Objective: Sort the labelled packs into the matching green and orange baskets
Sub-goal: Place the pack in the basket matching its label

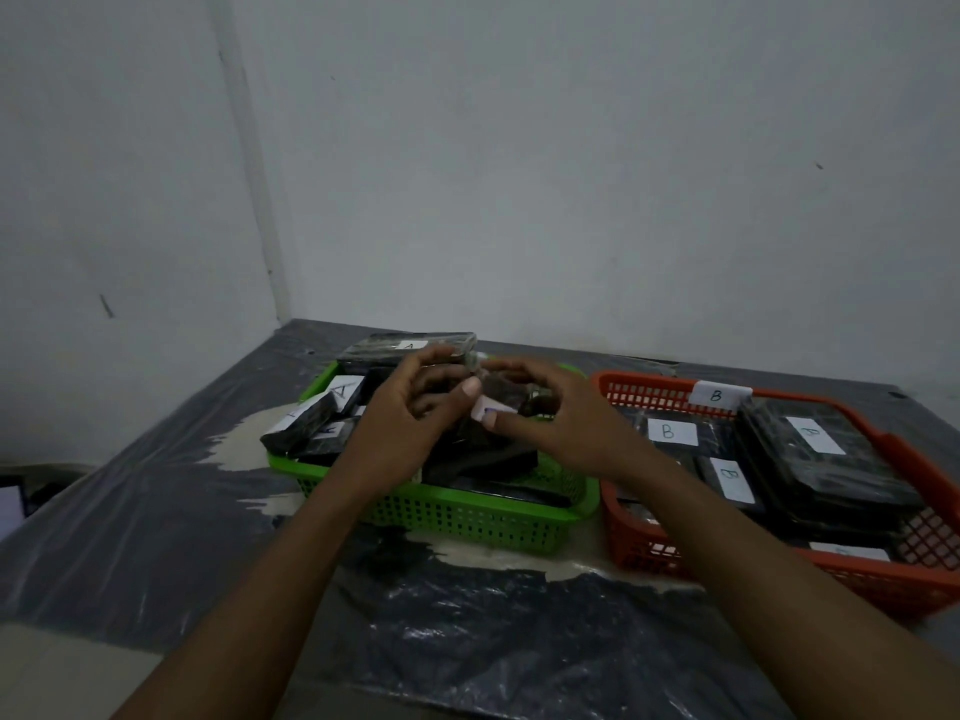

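Here – L hand, R hand pinch pack.

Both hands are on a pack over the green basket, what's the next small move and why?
Probably shift the grip to uncover the white label. The left hand and right hand pinch the pack above the green basket, and its letter is mostly covered, so the matching basket is unclear.

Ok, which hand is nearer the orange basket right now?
Right. The right hand is above the green basket, next to the orange basket; the left hand is farther left.
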